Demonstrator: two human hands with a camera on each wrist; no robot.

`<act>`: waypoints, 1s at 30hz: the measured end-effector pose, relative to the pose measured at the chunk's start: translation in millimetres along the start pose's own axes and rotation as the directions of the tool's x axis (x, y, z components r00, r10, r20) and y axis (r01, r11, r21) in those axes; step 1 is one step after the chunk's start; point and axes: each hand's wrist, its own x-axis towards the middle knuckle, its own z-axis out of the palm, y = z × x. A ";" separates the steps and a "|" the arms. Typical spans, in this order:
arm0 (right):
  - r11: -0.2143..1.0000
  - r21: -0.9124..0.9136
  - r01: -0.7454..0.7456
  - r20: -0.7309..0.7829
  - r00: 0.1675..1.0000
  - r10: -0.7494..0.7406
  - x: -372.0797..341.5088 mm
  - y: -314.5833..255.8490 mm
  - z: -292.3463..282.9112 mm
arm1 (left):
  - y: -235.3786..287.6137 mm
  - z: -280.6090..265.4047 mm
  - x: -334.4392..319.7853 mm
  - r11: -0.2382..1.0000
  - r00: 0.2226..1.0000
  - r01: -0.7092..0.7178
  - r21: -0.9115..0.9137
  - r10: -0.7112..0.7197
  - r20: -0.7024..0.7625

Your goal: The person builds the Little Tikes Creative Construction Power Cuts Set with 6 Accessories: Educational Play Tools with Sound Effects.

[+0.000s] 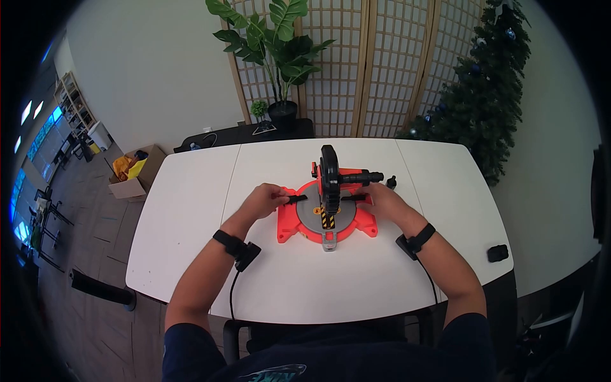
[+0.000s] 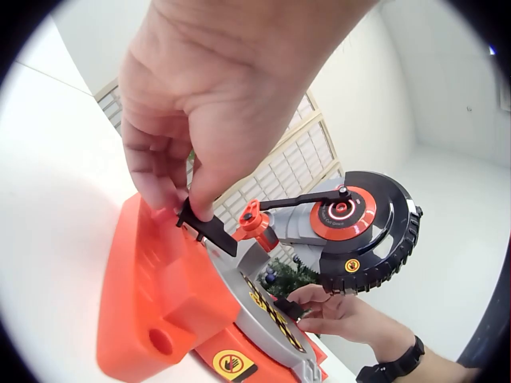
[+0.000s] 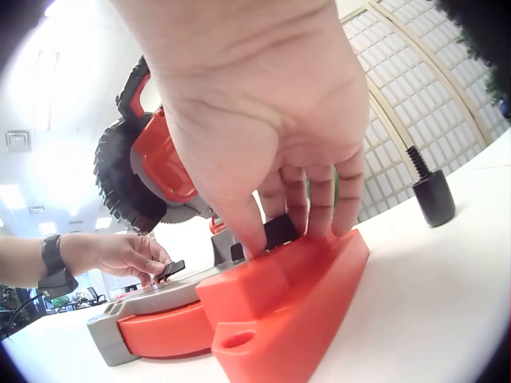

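Note:
A toy miter saw stands on the white table, with an orange base [image 1: 289, 224], a grey round turntable [image 1: 309, 216] and a raised black blade guard [image 1: 329, 172]. At the base's left side my left hand [image 1: 262, 201] pinches a flat black plastic piece [image 2: 209, 230] between thumb and fingers, right at the orange edge. Opposite it, my right hand [image 1: 386, 202] holds a similar black piece [image 3: 279, 231] by thumb and fingertips, low over the base's right side. The saw's head rises between the two hands.
A black knob with a threaded shaft [image 3: 434, 198] stands upright on the table behind the saw's right side. Near the table's right edge lies a small black object [image 1: 498, 253]. A potted plant [image 1: 282, 114] and a lattice screen [image 1: 398, 70] are beyond the table.

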 end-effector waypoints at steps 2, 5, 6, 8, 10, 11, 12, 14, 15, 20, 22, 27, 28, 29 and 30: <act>0.999 0.036 0.011 0.005 1.000 -0.011 1.9 1.7 2.3 | 2.3 1.9 -0.5 1.000 1.000 -0.022 0.022 0.022 -0.022; 0.999 0.025 -0.023 0.010 1.000 0.023 2.2 -2.2 0.8 | -0.3 6.8 1.5 0.996 0.996 -0.070 0.048 0.072 -0.059; 0.999 0.030 -0.043 0.010 0.999 0.043 1.2 -5.0 -0.5 | -1.8 8.4 2.3 0.994 0.992 -0.095 0.053 0.099 -0.074; 0.997 0.034 -0.064 0.009 0.998 0.064 0.7 -6.1 -0.6 | -0.9 9.1 1.7 0.992 0.991 -0.101 0.077 0.107 -0.074; 0.996 0.063 -0.060 0.008 0.998 0.059 2.5 -0.2 2.9 | 1.3 10.2 0.5 0.989 0.991 -0.108 0.102 0.116 -0.073; 0.996 0.063 -0.060 0.007 0.998 0.060 2.6 1.9 3.8 | 2.6 11.0 -1.2 0.982 0.983 -0.147 0.116 0.158 -0.089; 0.997 0.065 -0.039 -0.002 0.999 0.039 2.2 3.9 4.9 | 3.5 11.3 -1.9 0.974 0.974 -0.186 0.131 0.200 -0.105; 0.998 0.067 -0.017 -0.010 1.000 0.018 2.2 5.5 6.2 | -0.9 12.8 1.8 0.969 0.971 -0.193 0.155 0.211 -0.111; 0.997 0.081 -0.015 -0.012 1.000 0.016 2.3 6.4 6.8 | -3.1 13.5 3.2 0.963 0.968 -0.199 0.180 0.221 -0.117; 0.998 0.068 0.016 -0.036 0.999 -0.014 1.2 6.5 8.1 | -3.6 15.1 2.0 0.967 0.971 -0.166 0.196 0.195 -0.140; 0.998 0.056 0.023 -0.044 0.999 -0.020 1.1 5.8 8.9 | -3.8 15.1 0.5 0.974 0.976 -0.143 0.173 0.169 -0.141; 0.998 0.045 0.054 -0.083 0.995 -0.051 0.5 6.5 12.0 | -3.8 16.0 -0.9 0.961 0.963 -0.190 0.202 0.222 -0.151; 0.998 0.043 0.052 -0.092 0.995 -0.048 1.6 7.3 13.0 | -2.2 15.6 -2.0 0.961 0.963 -0.190 0.202 0.223 -0.151; 0.998 0.043 0.052 -0.093 0.995 -0.048 2.7 8.3 13.3 | 0.4 14.9 -3.8 0.960 0.966 -0.184 0.213 0.217 -0.144; 0.999 0.003 0.048 -0.100 0.994 -0.048 4.1 9.1 13.5 | 1.9 14.6 -4.9 0.958 0.968 -0.177 0.224 0.211 -0.136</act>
